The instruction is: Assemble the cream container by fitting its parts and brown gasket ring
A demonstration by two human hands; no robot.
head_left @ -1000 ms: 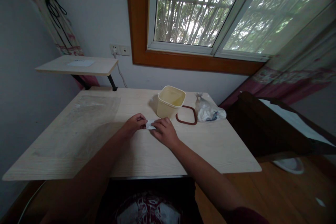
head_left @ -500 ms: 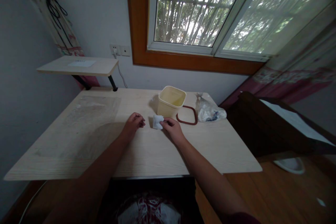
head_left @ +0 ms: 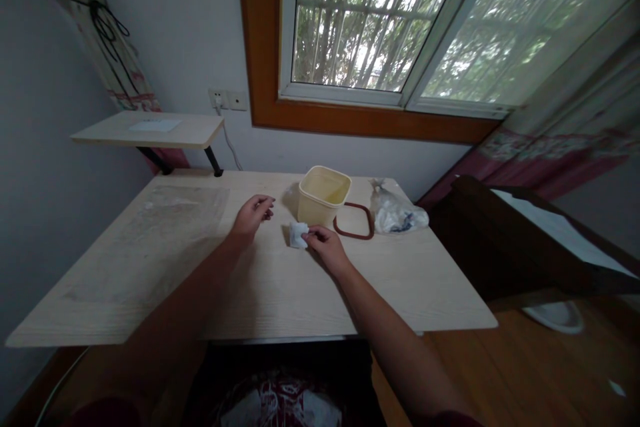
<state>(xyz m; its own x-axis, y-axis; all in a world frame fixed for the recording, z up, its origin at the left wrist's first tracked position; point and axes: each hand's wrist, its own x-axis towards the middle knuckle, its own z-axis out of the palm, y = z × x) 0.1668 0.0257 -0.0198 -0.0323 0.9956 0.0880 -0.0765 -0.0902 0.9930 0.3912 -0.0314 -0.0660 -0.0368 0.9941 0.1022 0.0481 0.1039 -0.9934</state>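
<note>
A small folded white cloth or tissue (head_left: 297,235) is pinched at its right edge between the fingers and thumb of my right hand (head_left: 327,248), just above or on the tabletop. My left hand (head_left: 251,215) is raised to the left of it, holding nothing, with its fingers loosely bent and apart. Right behind the white piece stands a cream plastic bin (head_left: 316,209), upright and with its mouth uncovered; its inside shows partly. A brown-red rounded-square ring (head_left: 372,220) lies flat beside the bin, on its right.
At the back right of the wooden table (head_left: 400,287) sits a clear plastic bag (head_left: 397,212) with something in it. A small raised shelf (head_left: 190,130) holding a white paper (head_left: 155,125) stands at the back left. Dark furniture (head_left: 480,240) borders the table's right side.
My left hand has risen and moved slightly away to the left, its fingers more spread. My right hand keeps its pinch on the white piece, almost in the same place.
</note>
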